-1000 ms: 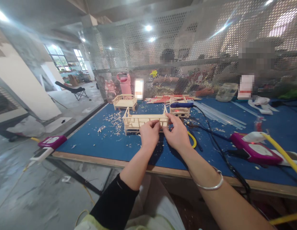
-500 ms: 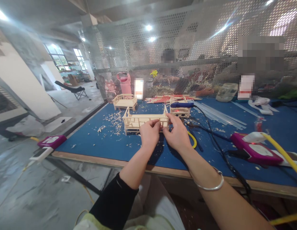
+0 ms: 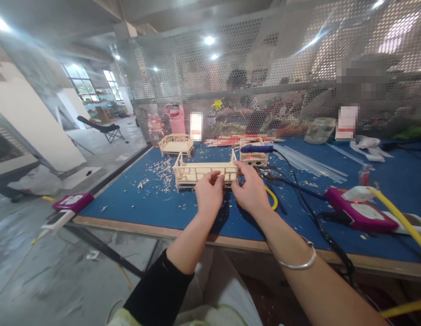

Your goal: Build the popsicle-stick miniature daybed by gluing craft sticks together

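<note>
In front of me a small pale wooden model bench (image 3: 188, 174), made of thin sticks, stands on the blue tabletop with its railed side toward me. My right hand (image 3: 249, 190) grips its right end, the fingers over the corner and the thumb low on the near side. Against the front railing is my left hand (image 3: 208, 192), thumb and fingers a little apart, with nothing visible between them. Its fingertips partly cover the railing. Behind, to the right, a blue-handled hot tool (image 3: 256, 148) rests across a smaller wooden model (image 3: 253, 158).
A finished-looking model bench (image 3: 176, 146) stands back left, near wood scraps (image 3: 159, 174). Red-tipped sticks (image 3: 227, 140) and clear strips (image 3: 312, 163) lie behind. A purple power unit (image 3: 361, 213) with cables sits right. Beyond a perforated screen (image 3: 183, 63) are other people.
My left hand has shifted slightly left and its thumb and fingers have parted from a pinch. The right hand keeps its place at the bench's end.
</note>
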Demonstrator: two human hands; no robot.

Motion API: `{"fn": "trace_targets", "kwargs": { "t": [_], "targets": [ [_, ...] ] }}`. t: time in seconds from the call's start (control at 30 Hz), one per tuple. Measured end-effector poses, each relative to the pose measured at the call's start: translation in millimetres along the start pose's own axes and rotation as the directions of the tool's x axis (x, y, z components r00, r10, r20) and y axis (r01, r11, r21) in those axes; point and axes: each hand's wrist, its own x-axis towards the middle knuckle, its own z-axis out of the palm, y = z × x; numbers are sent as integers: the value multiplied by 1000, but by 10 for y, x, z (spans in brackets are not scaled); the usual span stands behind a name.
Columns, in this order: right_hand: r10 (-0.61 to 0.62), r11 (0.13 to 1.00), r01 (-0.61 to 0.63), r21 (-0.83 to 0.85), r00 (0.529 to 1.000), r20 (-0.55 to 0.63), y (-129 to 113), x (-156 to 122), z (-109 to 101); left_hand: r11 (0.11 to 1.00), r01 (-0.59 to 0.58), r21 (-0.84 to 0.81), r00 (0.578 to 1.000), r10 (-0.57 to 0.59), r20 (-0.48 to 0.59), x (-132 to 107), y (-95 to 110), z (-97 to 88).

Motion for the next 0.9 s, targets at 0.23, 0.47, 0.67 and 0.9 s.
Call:
{"fn": "trace_targets", "kwargs": {
  "t": [0.23, 0.47, 0.67, 0.9],
  "targets": [
    [96, 992, -93, 87, 995, -23, -8, -11, 41, 768, -561, 308, 778, 617, -120, 295, 285, -377],
    [135, 991, -135, -2, 989, 68, -36, 151, -108, 539, -744, 394, 668, 593, 450, 609, 352, -502],
    [189, 980, -199, 26, 960, 206, -29, 457, -172, 669, -603, 435, 798, 516, 311, 803, 444, -260],
    [369, 879, -441, 183, 870, 327, 79, 141, 35, 706, -602, 372, 798, 537, 273, 798, 418, -233]
  ]
}}
